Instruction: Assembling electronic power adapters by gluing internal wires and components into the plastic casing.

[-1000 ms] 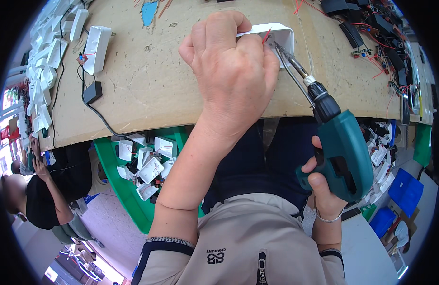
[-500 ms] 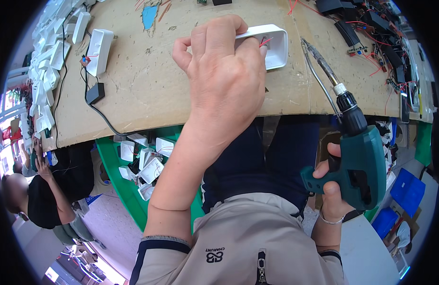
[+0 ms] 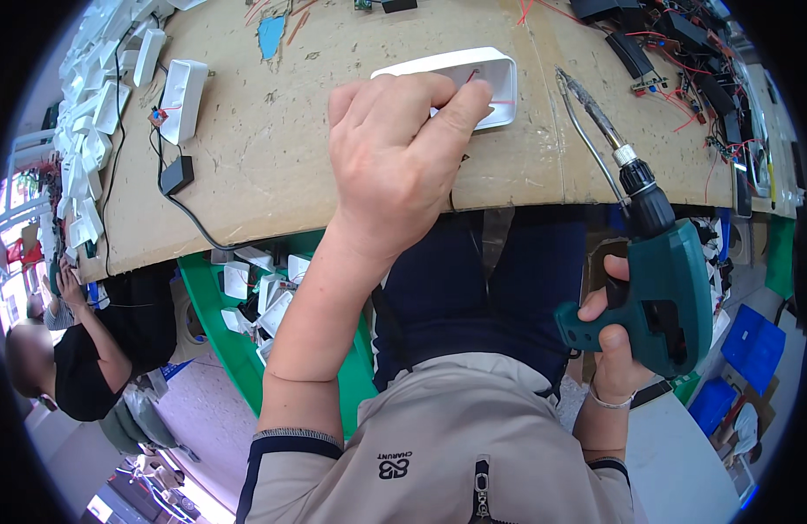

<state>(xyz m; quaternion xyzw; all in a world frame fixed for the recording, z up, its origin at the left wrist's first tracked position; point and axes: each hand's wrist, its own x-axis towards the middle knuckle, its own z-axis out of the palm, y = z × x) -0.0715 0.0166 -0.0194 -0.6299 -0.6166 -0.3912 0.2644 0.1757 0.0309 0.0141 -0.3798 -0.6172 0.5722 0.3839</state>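
A white plastic housing (image 3: 505, 79) with an open top lies on the workbench in front of me. My left hand (image 3: 394, 157) reaches over its near side, thumb and forefinger pinched together at a thin red wire (image 3: 503, 102) inside it. The rest of the wire and the housing's left part are hidden behind my fingers. My right hand (image 3: 614, 341) grips a green soldering gun (image 3: 674, 297) by its handle. The gun's metal tip (image 3: 587, 100) and the thin curved tube beside it point up and left, apart from the housing.
White housings (image 3: 93, 122) are heaped at the left, near a black cable and a small black box (image 3: 176, 175). Black parts with circuit boards and red wires (image 3: 683, 70) crowd the right. A green bin (image 3: 216, 323) of housings sits below the bench; a person (image 3: 89, 358) works at left.
The housing has shifted slightly left. My left fingers have come off its upper edge and are now pinched at the red wire. The soldering gun has hardly moved.
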